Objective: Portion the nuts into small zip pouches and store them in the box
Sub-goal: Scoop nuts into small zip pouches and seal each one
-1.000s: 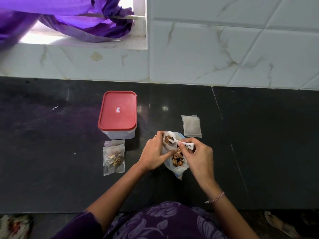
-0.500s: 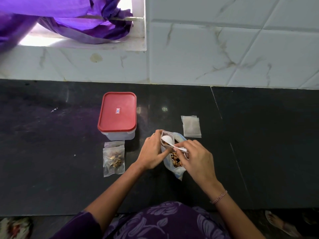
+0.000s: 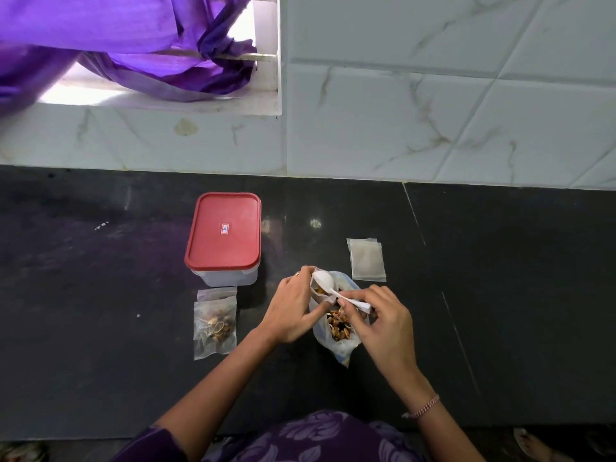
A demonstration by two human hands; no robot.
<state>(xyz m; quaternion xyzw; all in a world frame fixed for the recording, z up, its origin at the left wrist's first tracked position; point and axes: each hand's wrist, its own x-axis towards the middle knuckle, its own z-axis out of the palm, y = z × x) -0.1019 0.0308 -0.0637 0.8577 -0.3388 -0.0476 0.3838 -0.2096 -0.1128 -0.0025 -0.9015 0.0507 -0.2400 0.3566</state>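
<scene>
I am pinching the pouch (image 3: 316, 295) open with my left hand (image 3: 293, 308), just right of the box (image 3: 224, 235), while my right hand (image 3: 383, 321) is gripping the spoon (image 3: 325, 281) and tipping nuts in above the bag (image 3: 338, 331), so any spills should be dropping back.

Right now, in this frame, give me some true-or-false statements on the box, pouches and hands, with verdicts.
1. The red lid is on the box. True.
2. The filled pouch lies to the right of the box. False: it lies in front of the box, nearer the person.
3. The right hand holds the white spoon. True.
4. The empty pouches lie inside the box. False: they lie on the counter, beyond the right hand.
5. The left hand holds a small pouch at the spoon. True.
</scene>
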